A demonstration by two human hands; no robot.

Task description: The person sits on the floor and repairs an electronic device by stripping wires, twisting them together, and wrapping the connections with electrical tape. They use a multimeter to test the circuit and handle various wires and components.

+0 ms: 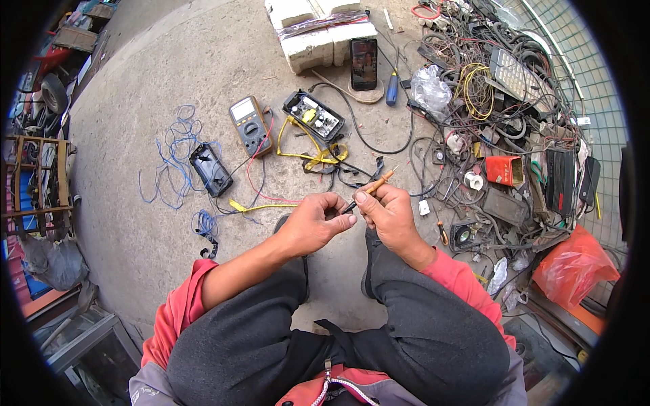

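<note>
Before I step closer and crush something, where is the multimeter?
The multimeter is left of centre in the head view, on the ground between the cased circuit board to its right and the black shell to its lower left.

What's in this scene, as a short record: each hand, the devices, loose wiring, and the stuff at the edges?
Left hand: pinching a thin black piece; whether it joins the tool is unclear
Right hand: gripping a slim orange pointed tool, tip up and right
Devices: multimeter; open black casing with circuit board
Loose wiring: blue wire tangle, left of multimeter
Far side: black phone by white foam block; blue-handled screwdriver
Right side: cable heap; red plastic bag
</note>
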